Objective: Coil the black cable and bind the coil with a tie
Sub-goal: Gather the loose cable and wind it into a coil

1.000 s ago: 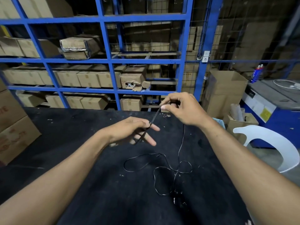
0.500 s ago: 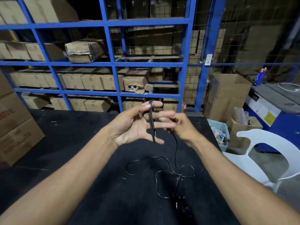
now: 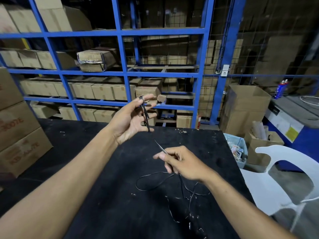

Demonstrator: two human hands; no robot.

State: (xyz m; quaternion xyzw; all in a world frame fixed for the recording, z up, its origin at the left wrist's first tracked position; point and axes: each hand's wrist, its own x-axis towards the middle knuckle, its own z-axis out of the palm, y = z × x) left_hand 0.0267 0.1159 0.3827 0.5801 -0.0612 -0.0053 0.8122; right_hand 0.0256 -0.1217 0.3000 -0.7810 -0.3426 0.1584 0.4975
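A thin black cable (image 3: pixel 156 182) lies in loose loops on the black table (image 3: pixel 96 200). My left hand (image 3: pixel 128 120) is raised above the table's far edge, palm toward me, fingers spread, with a few turns of the cable stretched between thumb and little finger. My right hand (image 3: pixel 180 162) is lower and nearer, pinching the cable between thumb and forefinger; the strand runs up from it toward the left hand. The rest trails under my right hand to the tangle near my right forearm. No tie is visible.
Blue metal shelving (image 3: pixel 124 73) full of cardboard boxes stands behind the table. Stacked boxes (image 3: pixel 19 133) sit at the table's left. A white plastic chair (image 3: pixel 283 178), a bin (image 3: pixel 237 150) and open cartons (image 3: pixel 245 107) stand right of the table's edge.
My left hand rose and opened with the cable wound across it. My right hand dropped away from it toward me, drawing the cable down over the table.
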